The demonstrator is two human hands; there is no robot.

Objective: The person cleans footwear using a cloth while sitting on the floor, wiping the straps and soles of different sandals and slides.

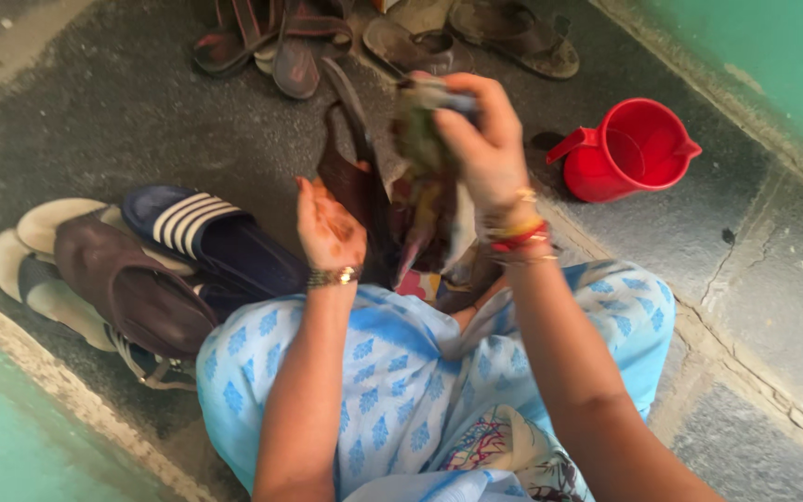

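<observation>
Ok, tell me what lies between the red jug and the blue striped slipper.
In the head view, both hands: the right hand gripping a rag, the open left hand, and a brown shoe.

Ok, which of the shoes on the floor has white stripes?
The navy slide sandal beside the left hand; the other footwear is plain brown or tan.

Glossy red plastic jug (629, 149), rough matt stone floor (141, 112), patterned cloth rag (425, 200)
</observation>
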